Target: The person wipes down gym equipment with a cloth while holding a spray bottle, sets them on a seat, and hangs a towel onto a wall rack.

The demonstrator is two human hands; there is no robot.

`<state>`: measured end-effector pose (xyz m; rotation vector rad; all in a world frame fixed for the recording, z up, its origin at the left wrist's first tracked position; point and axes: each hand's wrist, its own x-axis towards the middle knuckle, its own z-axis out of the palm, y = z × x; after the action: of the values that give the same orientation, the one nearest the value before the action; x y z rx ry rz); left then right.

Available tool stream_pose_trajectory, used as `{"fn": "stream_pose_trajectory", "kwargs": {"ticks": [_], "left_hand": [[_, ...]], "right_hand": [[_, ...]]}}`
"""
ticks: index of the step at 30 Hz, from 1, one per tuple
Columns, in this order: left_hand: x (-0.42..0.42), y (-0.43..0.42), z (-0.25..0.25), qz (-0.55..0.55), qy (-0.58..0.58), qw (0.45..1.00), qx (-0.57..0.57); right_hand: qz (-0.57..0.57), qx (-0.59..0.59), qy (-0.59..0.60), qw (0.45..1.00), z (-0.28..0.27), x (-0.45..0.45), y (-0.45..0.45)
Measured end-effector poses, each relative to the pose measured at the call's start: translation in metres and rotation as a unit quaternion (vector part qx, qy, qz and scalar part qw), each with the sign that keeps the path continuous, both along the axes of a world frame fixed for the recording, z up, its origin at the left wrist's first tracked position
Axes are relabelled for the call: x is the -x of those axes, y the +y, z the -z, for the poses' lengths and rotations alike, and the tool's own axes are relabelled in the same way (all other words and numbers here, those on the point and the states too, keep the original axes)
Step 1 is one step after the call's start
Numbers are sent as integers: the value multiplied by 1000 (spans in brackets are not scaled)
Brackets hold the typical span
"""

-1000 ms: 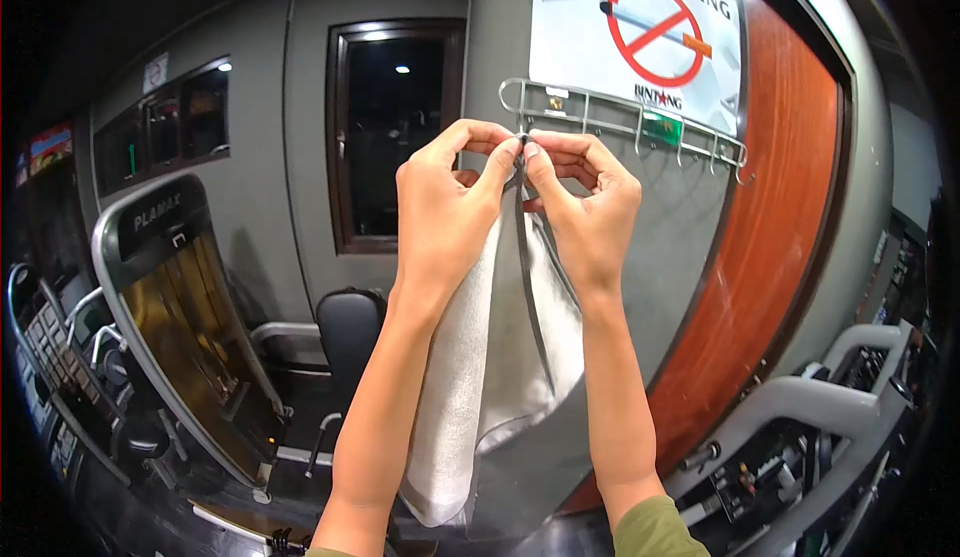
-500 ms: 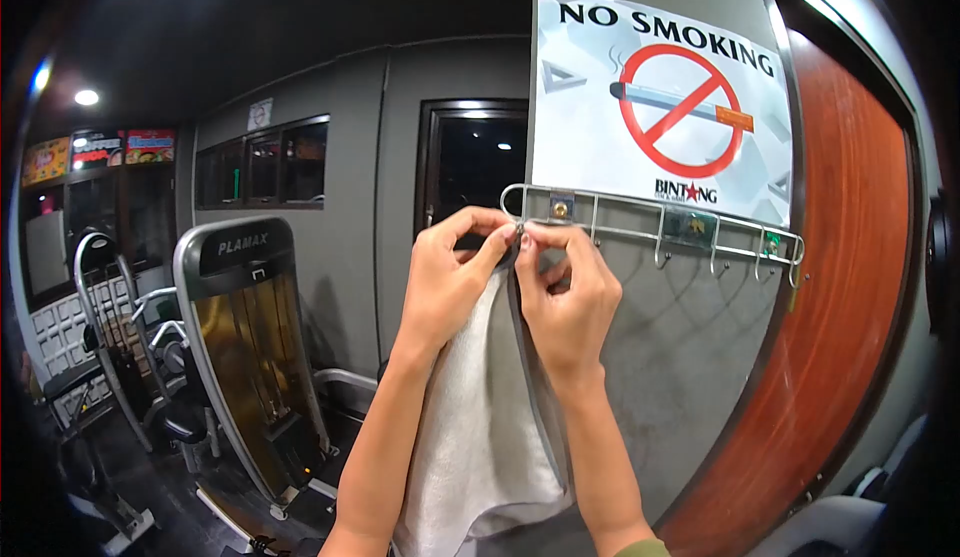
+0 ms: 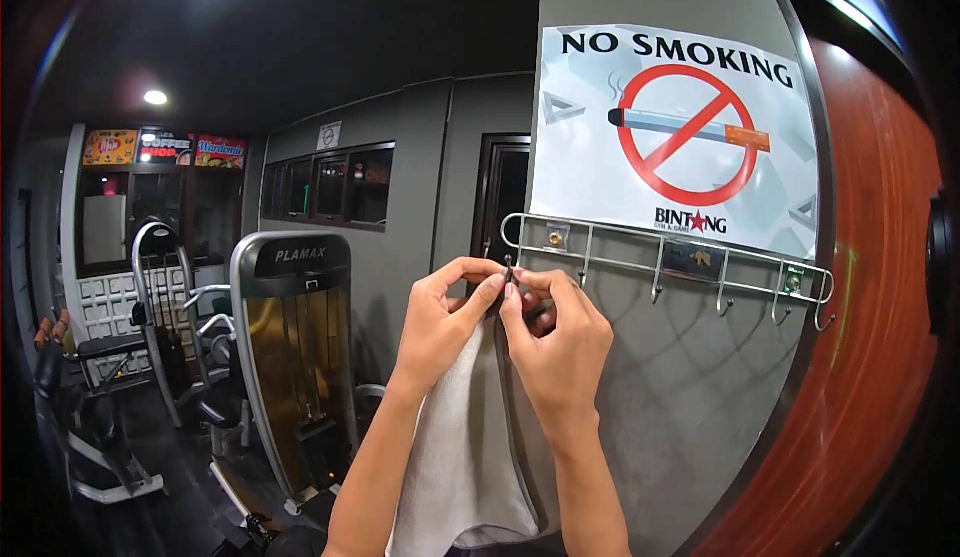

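A pale grey towel point(image 3: 460, 457) with dark edging hangs down from between my two hands. My left hand point(image 3: 448, 325) pinches its top corner between thumb and fingertips. Right beside it, my right hand point(image 3: 560, 342) pinches the dark edging at the same corner, with its other fingers curled. The fingertips of both hands almost meet, just below the left end of a metal hook rack point(image 3: 692, 260) on the wall. One hook tip shows directly above them. Whether the towel's corner touches that hook, I cannot tell.
A no smoking poster point(image 3: 680, 127) is fixed above the rack. To the right stands a reddish wooden door point(image 3: 870, 287) in a dark frame. Gym machines, including a tall weight-stack machine point(image 3: 295, 347), stand at the left. Windows point(image 3: 330, 187) line the back wall.
My view has turned left and up, so the rack and poster sit lower in it. Both hands, still pinching the towel, are slightly lower relative to the rack's left end.
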<state>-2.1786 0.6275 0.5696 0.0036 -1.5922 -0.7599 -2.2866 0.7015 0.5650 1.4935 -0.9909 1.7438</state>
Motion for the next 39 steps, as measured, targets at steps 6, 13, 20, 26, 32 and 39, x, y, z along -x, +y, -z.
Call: {"fn": "stream_pose_trajectory", "kwargs": {"ticks": [6, 13, 20, 26, 32, 39], "left_hand": [[-3, -2, 21, -98, -14, 995, -16], [-24, 31, 59, -242, 11, 969, 46], [-86, 64, 118, -344, -118, 930, 58], [-144, 73, 189, -347, -139, 920, -118], [-212, 88, 244, -407, -182, 874, -194], [-296, 95, 310, -415, -182, 838, -303]], "right_hand": [[-31, -67, -2, 997, 16, 6, 7], [-146, -194, 52, 969, 64, 0, 36], [-326, -292, 35, 899, 132, -39, 47], [-436, -432, 26, 789, 192, -84, 25], [-484, -536, 53, 690, 267, -140, -5], [-482, -585, 68, 649, 340, -226, -34]]}}
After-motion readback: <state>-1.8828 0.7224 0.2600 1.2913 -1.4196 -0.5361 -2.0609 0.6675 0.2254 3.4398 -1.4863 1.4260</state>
